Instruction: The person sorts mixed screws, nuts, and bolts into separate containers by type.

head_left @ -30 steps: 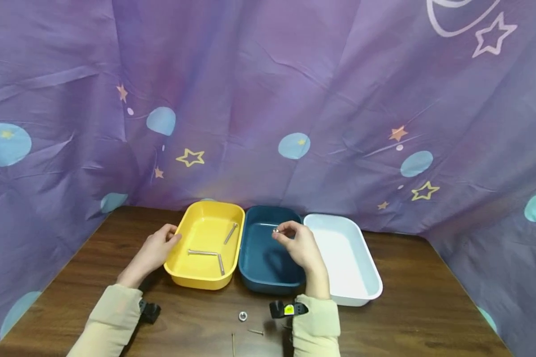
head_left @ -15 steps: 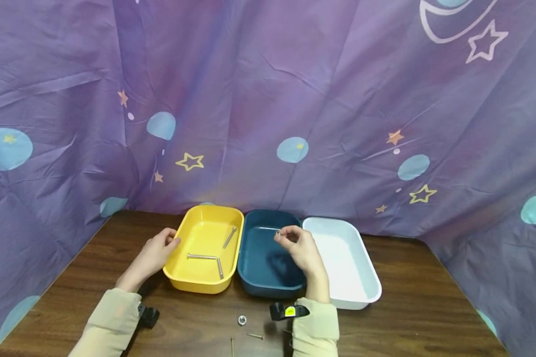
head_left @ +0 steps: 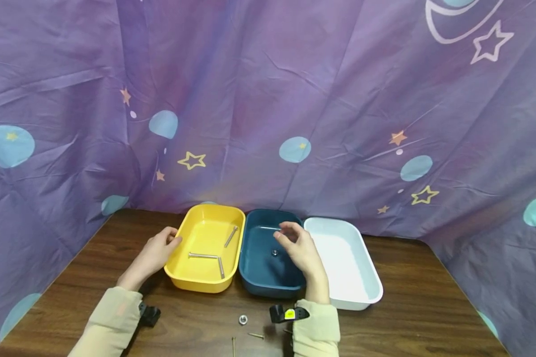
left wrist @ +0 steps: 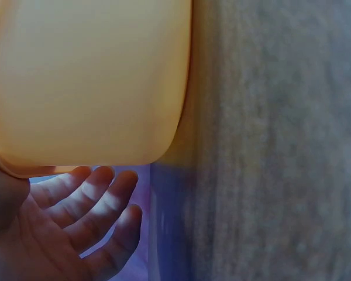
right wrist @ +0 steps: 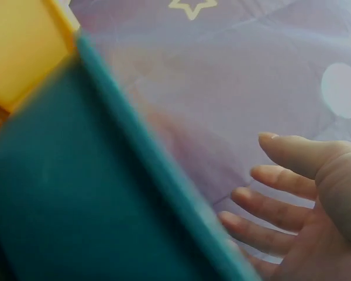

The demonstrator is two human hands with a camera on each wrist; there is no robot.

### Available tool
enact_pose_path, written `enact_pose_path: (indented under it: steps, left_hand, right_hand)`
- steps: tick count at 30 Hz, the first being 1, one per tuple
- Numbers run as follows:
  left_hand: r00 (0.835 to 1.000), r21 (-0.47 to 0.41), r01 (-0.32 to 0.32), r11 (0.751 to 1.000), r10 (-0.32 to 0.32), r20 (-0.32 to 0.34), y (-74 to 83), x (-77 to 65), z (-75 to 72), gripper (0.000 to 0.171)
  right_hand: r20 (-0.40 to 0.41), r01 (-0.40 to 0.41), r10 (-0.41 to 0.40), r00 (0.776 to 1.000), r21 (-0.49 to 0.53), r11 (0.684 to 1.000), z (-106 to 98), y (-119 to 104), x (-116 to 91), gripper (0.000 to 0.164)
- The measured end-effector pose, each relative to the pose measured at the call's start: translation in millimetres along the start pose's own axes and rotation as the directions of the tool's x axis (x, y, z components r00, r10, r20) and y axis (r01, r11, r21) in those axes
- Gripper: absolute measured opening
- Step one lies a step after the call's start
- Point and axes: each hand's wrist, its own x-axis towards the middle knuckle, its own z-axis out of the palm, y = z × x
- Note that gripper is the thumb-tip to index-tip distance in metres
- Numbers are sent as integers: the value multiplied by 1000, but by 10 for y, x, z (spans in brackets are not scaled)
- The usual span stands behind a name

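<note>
Right grip (head_left: 302,254) apart, thumb off fingers; nut (head_left: 274,253) just below it, inside blue tray (head_left: 255,255).

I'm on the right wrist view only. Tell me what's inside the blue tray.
Observer: One small metal nut lies on the floor of the blue tray.
Operator: Now report what's in the yellow tray.
Observer: Three long bolts lie in it.
Operator: Give me the left hand.
Observer: It's at the yellow tray's left rim, on the side away from the blue tray.
</note>
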Motion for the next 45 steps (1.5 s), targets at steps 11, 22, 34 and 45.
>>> enact_pose_path:
  steps: [11,22,34,45]
  left_hand:
    - [1000,-9,6,1000,-6,25,17,16,21,30]
    - [1000,-2,5,1000,-5,29,1,3,23,30]
    - [999,3,4,1000,-4,42,9,-26,-33,33]
    - [999,-13,10,1000,-10,42,3,-25,-11,32]
  right_hand:
    - [9,-8,9,1000,-44,999,-217,-169,-178,27]
    - [17,-5,4,1000,20,1000,-295,-212,-406,23]
    - [40,-90,85,996,151,985,-451,-207,-768,20]
    - [81,-188,174,981,244,951,-519,-132,-1155,18]
